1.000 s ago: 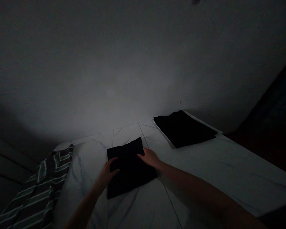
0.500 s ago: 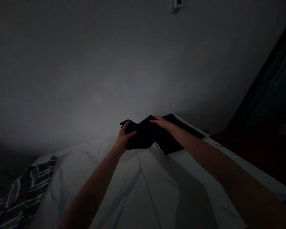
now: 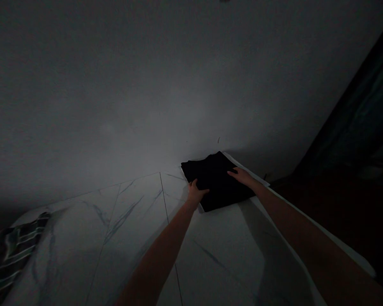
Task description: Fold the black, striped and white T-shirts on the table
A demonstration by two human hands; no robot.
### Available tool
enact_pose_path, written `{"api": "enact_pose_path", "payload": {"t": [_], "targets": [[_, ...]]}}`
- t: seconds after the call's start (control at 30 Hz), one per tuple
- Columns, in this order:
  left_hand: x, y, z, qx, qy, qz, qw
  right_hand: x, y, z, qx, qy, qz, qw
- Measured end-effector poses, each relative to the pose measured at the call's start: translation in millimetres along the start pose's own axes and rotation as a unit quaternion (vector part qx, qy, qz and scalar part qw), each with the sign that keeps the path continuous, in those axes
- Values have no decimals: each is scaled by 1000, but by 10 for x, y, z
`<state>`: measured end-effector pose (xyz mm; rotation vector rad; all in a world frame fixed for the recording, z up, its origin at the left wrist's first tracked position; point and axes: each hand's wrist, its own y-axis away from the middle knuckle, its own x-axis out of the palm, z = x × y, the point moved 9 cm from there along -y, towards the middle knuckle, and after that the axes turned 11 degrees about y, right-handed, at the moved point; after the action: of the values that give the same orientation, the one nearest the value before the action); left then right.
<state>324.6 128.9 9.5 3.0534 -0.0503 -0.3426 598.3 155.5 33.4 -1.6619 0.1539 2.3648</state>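
Observation:
A black folded cloth [image 3: 210, 180], probably a garment, lies flat at the back of the table, on top of something thin and white [image 3: 239, 161] that shows along its right edge. At the cloth's left edge rests my left hand [image 3: 197, 194], thumb and fingers spread apart and touching the fabric. My right hand [image 3: 241, 175] lies on the right part of the cloth with its fingers stretched out. Dim light hides the folds of the dark fabric.
The white marble-patterned tabletop [image 3: 127, 255] meets a grey wall [image 3: 147, 85] behind. A dark striped cloth [image 3: 19, 246] hangs over the table's left end. Dark curtain-like fabric [image 3: 360, 110] is at the right.
The left part of the black cloth, gripped and bunched by my left hand before, has come down flat onto the rest. Both hands are now spread on it. The view has shifted slightly.

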Motion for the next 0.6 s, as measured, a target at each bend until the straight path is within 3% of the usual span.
{"api": "enact_pose_path", "payload": {"t": [0.13, 0.23, 0.33, 0.4, 0.5, 0.6], "targets": [[-177, 129, -61, -33, -32, -6, 999, -1, 72, -7, 3, 68, 1, 998], [-234, 267, -352, 26, -118, -17, 993, -67, 176, 79, 19, 141, 2, 990], [-42, 352, -789, 145, -203, -37, 968, -225, 187, 453, -25, 196, -51, 979], [187, 334, -944, 181, -224, -38, 957, -276, 147, 794, -76, 189, -71, 977], [436, 255, -870, 169, -258, -46, 950, -233, 172, 1140, -97, 119, -40, 987], [530, 246, -562, 132, -288, -34, 948, -227, 473, 1313, -138, 42, -36, 989]]}}
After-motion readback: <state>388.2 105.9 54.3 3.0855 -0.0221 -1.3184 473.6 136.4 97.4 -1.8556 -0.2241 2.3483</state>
